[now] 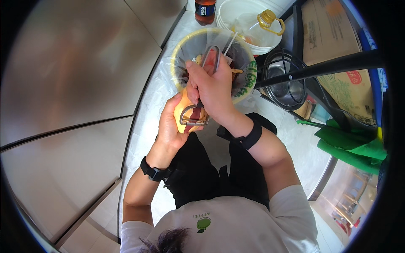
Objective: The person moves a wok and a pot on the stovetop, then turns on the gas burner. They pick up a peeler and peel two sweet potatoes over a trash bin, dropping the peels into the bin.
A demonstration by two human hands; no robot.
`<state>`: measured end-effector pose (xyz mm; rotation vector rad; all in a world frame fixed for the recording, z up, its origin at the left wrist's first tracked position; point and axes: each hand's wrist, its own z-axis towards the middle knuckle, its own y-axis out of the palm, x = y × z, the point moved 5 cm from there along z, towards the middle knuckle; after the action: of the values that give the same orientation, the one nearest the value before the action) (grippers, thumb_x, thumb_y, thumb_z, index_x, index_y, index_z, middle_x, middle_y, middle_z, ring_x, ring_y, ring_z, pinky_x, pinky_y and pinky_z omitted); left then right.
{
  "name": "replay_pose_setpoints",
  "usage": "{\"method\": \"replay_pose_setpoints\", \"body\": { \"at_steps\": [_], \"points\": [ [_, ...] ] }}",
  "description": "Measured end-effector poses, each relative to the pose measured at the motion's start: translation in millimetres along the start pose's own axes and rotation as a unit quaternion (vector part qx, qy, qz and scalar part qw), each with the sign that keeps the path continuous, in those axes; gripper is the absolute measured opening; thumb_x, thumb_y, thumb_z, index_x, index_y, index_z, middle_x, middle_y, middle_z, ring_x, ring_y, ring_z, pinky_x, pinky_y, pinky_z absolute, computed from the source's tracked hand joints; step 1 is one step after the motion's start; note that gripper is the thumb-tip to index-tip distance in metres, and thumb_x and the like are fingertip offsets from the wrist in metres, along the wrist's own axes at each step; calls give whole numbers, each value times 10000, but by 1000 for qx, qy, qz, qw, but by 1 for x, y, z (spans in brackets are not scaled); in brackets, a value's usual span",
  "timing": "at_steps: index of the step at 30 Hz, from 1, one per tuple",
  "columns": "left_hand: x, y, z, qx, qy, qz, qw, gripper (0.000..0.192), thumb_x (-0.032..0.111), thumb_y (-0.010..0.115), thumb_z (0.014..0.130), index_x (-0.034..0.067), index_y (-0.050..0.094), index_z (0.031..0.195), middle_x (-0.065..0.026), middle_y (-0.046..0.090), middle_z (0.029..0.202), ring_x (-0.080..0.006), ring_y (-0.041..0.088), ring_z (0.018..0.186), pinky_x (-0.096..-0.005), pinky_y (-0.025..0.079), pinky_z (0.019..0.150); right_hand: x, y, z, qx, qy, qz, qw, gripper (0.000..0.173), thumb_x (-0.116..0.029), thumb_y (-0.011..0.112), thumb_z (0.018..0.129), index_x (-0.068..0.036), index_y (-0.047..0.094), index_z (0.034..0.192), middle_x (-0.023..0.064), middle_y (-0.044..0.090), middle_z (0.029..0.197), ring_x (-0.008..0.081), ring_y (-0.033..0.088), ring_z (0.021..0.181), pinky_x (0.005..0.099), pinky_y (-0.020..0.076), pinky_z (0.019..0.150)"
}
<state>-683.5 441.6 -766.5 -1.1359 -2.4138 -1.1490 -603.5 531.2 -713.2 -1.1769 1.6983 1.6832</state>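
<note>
My left hand [170,126] is wrapped around a partly peeled sweet potato [180,110]. Its flesh is yellow-orange, and a strip of reddish-purple skin remains on the side facing up. In my right hand [216,93] is a metal peeler [193,122], gripped by its looped handle. The peeler's blade lies across the sweet potato over the skin strip; whether it is cutting cannot be told. Both hands are over the near side of a lined waste bin [174,61] with a yellow rim. Scraps lie inside the bin, partly hidden by my right hand.
Beyond the bin stand a Pepsi bottle [205,12] and white buckets [226,12] holding an oil jug [253,27]. Right, a black rack [326,72] carries metal pans [284,85] and cardboard boxes [329,31]. Green cloth [351,145] hangs there. Cabinet fronts [72,63] line the left.
</note>
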Motion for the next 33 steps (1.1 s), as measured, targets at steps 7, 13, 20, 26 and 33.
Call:
{"method": "replay_pose_setpoints", "body": {
  "at_steps": [7, 13, 20, 26, 33],
  "points": [
    [0, -10, 6, -9, -3, 16, 1000, 511, 487, 452, 834, 74, 524, 1127, -109, 621, 950, -279, 635, 733, -310, 494, 507, 51, -28, 30, 79, 175, 79, 978, 234, -10, 592, 790, -92, 373, 787, 11, 421, 575, 96, 407, 405, 252, 305, 348],
    [-7, 1, -8, -93, -31, 10, 995, 547, 487, 448, 832, 53, 492, 1163, -164, 605, 970, -324, 622, 697, -333, 497, 488, 66, -100, 73, 293, 107, 56, 949, 256, -14, 611, 782, -88, 367, 803, 37, 450, 575, 136, 436, 409, 259, 320, 359],
    [3, -9, 3, -92, -21, -129, 987, 558, 499, 445, 855, 77, 461, 1221, -199, 549, 1109, -345, 588, 876, -351, 519, 583, 26, -92, 68, 229, -223, -326, 890, 255, -25, 589, 806, -62, 340, 847, 91, 490, 586, 171, 476, 410, 299, 364, 357],
    [4, -13, 7, -122, -48, -126, 983, 543, 498, 442, 858, 84, 483, 1207, -162, 576, 1092, -347, 608, 850, -366, 512, 597, 17, -51, 51, 170, 9, 65, 983, 308, -44, 599, 785, -53, 314, 902, 78, 468, 578, 171, 471, 420, 311, 364, 374],
    [6, -5, -9, -180, -4, -24, 983, 603, 550, 383, 854, 79, 450, 1224, -237, 564, 987, -383, 588, 694, -352, 481, 464, 37, -42, 66, 125, 78, 45, 988, 329, -11, 597, 769, -24, 318, 941, 80, 448, 619, 163, 440, 413, 300, 350, 359]
  ]
}}
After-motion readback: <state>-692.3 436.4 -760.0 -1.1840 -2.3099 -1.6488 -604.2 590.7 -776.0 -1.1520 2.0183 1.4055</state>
